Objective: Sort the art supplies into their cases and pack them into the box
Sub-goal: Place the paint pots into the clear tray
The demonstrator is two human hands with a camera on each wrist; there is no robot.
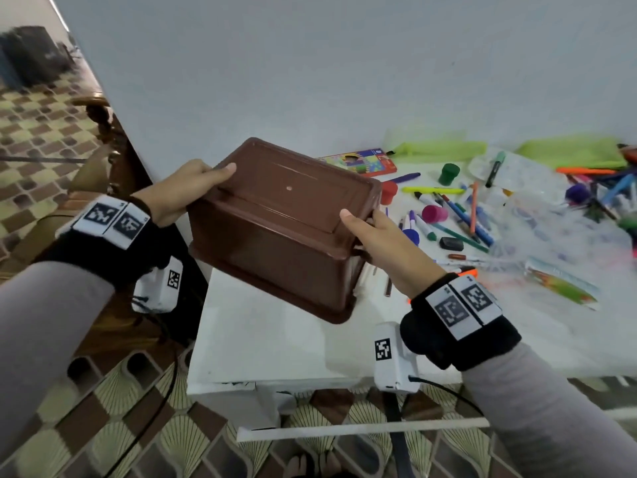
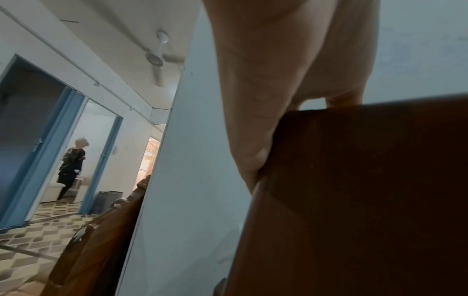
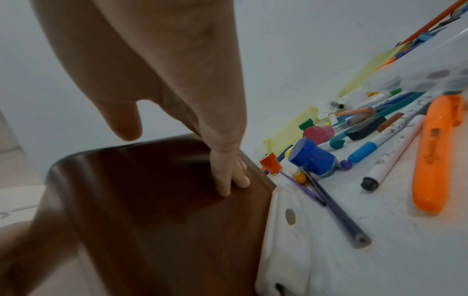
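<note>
A brown plastic box [image 1: 286, 219] hangs upside down and tilted over the left end of the white table, its flat bottom facing me. My left hand [image 1: 186, 191] grips its left end, thumb on the bottom. My right hand [image 1: 375, 236] grips its right end, thumb on the bottom and fingers [image 3: 228, 176] down the side wall. In the wrist views the box [image 2: 367, 200] [image 3: 152, 200] fills the lower part. Loose pens and markers [image 1: 465, 219] and small paint pots [image 1: 434, 213] lie scattered to the right. Its inside is hidden.
Along the wall lie a coloured pencil carton [image 1: 362, 162], two green pouches [image 1: 444, 148] and a clear case [image 1: 517, 170]. An orange highlighter [image 3: 430, 156] lies near my right wrist. Bare table top [image 1: 275, 339] shows under the box. Carved wooden furniture [image 1: 103, 132] stands at the left.
</note>
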